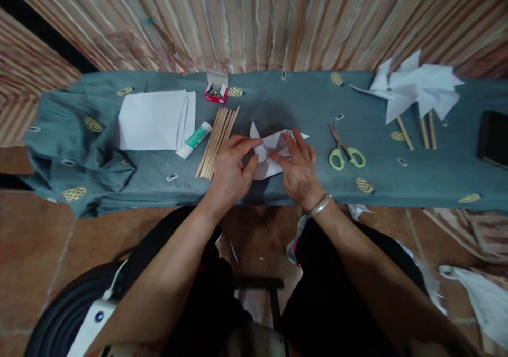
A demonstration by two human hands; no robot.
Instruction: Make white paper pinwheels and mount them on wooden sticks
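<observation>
A white paper pinwheel (270,169), cut and partly folded, lies on the cloth-covered table in front of me. My left hand (232,169) has its thumb and fingers closed on the pinwheel's left side, near the middle. From the right, my right hand (300,172) presses and grips the folded blades with thumb and fingertips. The fingertips of both hands hide part of the centre. Close to my left hand lies a row of several wooden sticks (217,144). Scissors (344,150) with green handles rest open to the right of my right hand.
Left of the sticks are a glue stick (194,141) and a stack of white paper (153,119). An open red box of small metal pins (216,89) stands behind. Paper pinwheels on sticks (420,87) lie far right, near a dark object (493,139). A curtain (254,23) hangs behind.
</observation>
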